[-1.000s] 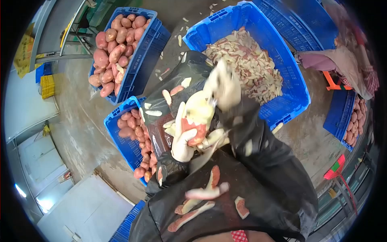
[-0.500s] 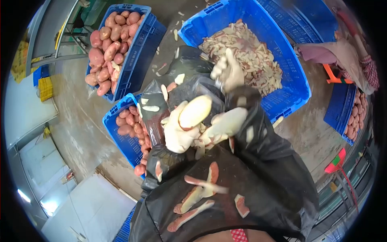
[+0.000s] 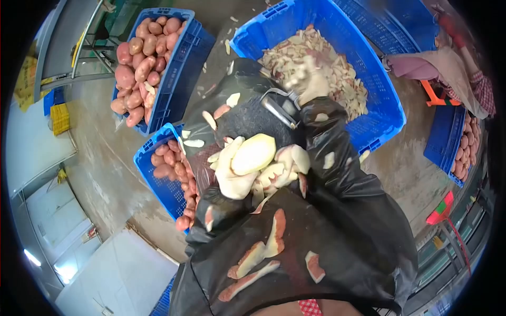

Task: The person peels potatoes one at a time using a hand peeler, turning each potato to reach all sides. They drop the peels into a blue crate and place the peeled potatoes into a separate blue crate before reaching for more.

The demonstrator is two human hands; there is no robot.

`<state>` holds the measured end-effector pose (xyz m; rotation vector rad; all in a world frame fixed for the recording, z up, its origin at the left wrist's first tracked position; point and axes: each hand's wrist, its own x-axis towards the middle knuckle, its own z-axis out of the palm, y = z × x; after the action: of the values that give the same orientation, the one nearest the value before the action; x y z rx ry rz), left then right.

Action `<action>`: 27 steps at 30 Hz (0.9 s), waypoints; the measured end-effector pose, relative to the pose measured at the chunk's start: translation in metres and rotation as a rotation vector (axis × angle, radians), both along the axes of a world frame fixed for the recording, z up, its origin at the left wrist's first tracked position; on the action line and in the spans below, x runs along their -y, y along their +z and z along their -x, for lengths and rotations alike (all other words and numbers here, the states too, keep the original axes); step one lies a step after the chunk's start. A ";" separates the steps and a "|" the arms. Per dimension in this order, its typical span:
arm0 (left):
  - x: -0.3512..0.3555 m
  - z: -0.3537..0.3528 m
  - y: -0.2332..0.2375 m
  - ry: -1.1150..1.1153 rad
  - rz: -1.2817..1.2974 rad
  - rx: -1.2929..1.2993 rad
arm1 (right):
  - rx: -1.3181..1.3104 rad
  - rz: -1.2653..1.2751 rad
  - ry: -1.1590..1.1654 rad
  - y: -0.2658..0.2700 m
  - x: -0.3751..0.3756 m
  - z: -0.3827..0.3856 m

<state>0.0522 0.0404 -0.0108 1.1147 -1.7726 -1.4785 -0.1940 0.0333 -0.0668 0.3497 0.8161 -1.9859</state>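
A wet, stained floor (image 3: 110,158) spreads beneath everything. Over it, the person's black waterproof apron (image 3: 337,247) covers the lap. Ahead of the knees, a deep blue plastic crate (image 3: 387,100) holds a broad heap of potato peelings (image 3: 342,79), cream and red. Beyond it, toward the upper right corner, stand more blue crates (image 3: 416,26). At the upper left, a blue crate (image 3: 179,79) is piled to the top with red-skinned potatoes (image 3: 124,76); a lower blue crate (image 3: 163,195), just beside the apron, holds smaller ones (image 3: 168,155). Over on the far right, another blue crate (image 3: 440,142) contains red potatoes (image 3: 464,150) too.

The left hand (image 3: 232,181) is above the lap, curled around a peeled potato (image 3: 254,154) whose pale flat side faces up. The right hand (image 3: 311,84) is blurred in front of the heap; I cannot tell how its fingers stand or whether it grips anything. A metal peeler (image 3: 279,110) shows just below it. Loose peels (image 3: 274,176) lie just beside the left hand, and red-edged strips (image 3: 255,258) are scattered across the apron.
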 end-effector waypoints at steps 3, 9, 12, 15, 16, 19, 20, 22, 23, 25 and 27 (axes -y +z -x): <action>0.000 -0.006 0.008 -0.067 -0.347 -0.251 | 0.499 0.688 0.001 0.027 -0.010 0.001; -0.003 -0.031 0.010 -0.361 0.217 0.034 | 0.252 0.284 0.321 0.048 0.007 -0.064; -0.012 -0.015 0.037 -0.223 0.047 0.039 | 0.118 0.275 0.279 0.053 0.008 -0.069; -0.007 -0.005 0.044 -0.086 0.002 0.026 | -0.071 0.263 0.278 0.044 0.013 -0.050; -0.004 -0.003 0.048 -0.087 -0.079 -0.080 | -0.078 0.245 0.284 0.044 0.017 -0.047; -0.001 -0.001 0.060 -0.028 -0.245 -0.110 | -0.046 0.220 0.248 0.046 0.018 -0.058; -0.003 0.000 0.058 0.019 -0.329 -0.152 | -0.045 0.235 0.249 0.042 0.018 -0.057; -0.008 0.003 0.056 0.045 -0.316 -0.121 | -0.028 0.225 0.240 0.038 0.021 -0.049; -0.008 0.006 0.055 0.042 -0.323 -0.121 | -0.067 0.174 0.181 0.037 0.024 -0.045; -0.009 0.010 0.054 0.062 -0.324 -0.183 | -0.347 0.054 0.041 0.025 0.033 -0.019; -0.008 0.001 0.049 0.005 -0.202 -0.196 | -0.273 -0.025 -0.012 0.010 0.033 0.000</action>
<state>0.0515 0.0485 0.0379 1.0297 -1.5133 -1.7307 -0.1938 0.0007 -0.0570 0.0968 1.0118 -2.0632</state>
